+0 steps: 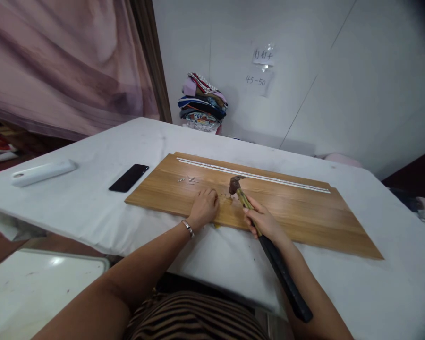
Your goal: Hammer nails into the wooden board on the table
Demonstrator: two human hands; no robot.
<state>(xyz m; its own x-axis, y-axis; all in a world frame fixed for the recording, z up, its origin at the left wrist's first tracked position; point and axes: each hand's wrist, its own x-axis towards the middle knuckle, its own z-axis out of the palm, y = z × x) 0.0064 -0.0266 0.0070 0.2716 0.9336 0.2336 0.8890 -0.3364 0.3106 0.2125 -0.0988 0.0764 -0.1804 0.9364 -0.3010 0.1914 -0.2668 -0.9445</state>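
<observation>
My right hand (264,219) is wrapped round a claw hammer (246,203), high on its shaft near the head; the black grip runs back under my forearm. The hammer's head is just over a small nail (231,195) in the wooden board (304,217); whether they touch I cannot tell. Left of it, my left hand (204,207) rests on the board with its fingers curled in; anything inside them is hidden. Several loose nails (191,180) lie on the board beyond my left hand. Small marks show in the wood between my hands.
Long white strips (255,174) lie along the board's far side. A black phone (129,178) and a white handle-like object (44,172) are to the left on the white-covered table (92,208). Folded clothes (202,104) are stacked by the wall; a white stool (42,283) stands lower left.
</observation>
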